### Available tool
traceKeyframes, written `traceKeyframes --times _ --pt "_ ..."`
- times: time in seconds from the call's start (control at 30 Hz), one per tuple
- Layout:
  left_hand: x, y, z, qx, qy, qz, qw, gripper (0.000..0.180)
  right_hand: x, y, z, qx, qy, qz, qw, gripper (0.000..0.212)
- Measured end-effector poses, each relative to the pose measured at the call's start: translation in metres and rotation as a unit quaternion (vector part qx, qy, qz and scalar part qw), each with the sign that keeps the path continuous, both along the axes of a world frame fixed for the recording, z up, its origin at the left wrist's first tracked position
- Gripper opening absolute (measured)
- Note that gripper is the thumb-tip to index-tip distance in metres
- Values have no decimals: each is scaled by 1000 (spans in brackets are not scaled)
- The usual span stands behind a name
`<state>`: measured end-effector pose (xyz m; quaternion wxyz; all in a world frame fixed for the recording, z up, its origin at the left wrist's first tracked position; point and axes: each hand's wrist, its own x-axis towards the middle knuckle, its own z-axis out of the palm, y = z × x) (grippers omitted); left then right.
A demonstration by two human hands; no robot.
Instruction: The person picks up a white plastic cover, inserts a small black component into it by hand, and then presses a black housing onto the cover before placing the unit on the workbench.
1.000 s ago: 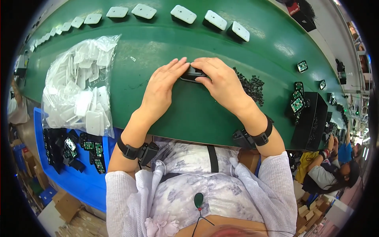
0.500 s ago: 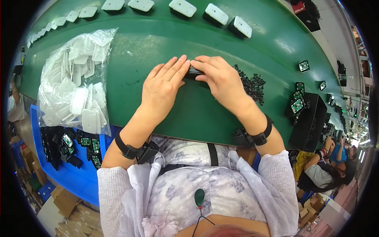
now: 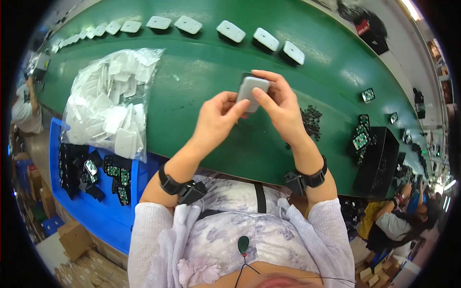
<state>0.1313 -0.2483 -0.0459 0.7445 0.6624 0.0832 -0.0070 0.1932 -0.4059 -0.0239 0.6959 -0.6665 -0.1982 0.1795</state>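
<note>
A small rectangular case [image 3: 249, 93] with a pale grey-white cover and a black body is held up off the table between both hands. My left hand [image 3: 213, 120] pinches its lower left side, thumb on the pale face. From the right, my right hand [image 3: 284, 106] grips the upper edge, with the thumb pressed on the cover and the fingers behind. Just right of that hand lies a heap of tiny black parts [image 3: 312, 122] on the green table [image 3: 201, 57]. Left of my hands rests a clear plastic bag [image 3: 149, 77] of white cover plates [image 3: 113, 120].
Several white-topped cases [image 3: 231, 31] form a curved row along the far side. A blue bin [image 3: 91, 218] at left holds black housings with circuit boards [image 3: 123, 194]. At right stands a black box [image 3: 382, 165] beside more board units [image 3: 360, 140]. Other people [image 3: 394, 223] work nearby.
The case was flat on the table under my hands; now it is lifted and tilted, its pale cover showing. My left hand has drawn back lower. The view has shifted slightly.
</note>
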Motion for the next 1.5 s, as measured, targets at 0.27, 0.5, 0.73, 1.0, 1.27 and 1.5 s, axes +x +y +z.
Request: traceKeyframes --times 0.27,0.5,0.73,1.0,1.27,1.5 --pt "-8 -1 15 38 -75 -29 996 33 -5 0 17 -10 -79 -61 995 37" --pt "-22 159 28 635 -111 221 732 19 43 -77 29 -142 -230 -150 951 38" --pt "-33 260 3 796 57 179 576 22 110 -141 3 -234 -208 -168 935 32" --pt "-12 263 4 809 32 230 540 33 151 -167 -22 -343 -132 -107 924 32" --pt "-8 278 -2 795 29 245 554 15 170 -175 -18 -352 -67 -10 933 32" --pt "-35 288 38 686 -41 343 641 14 174 -179 -25 -324 -39 -30 945 34"
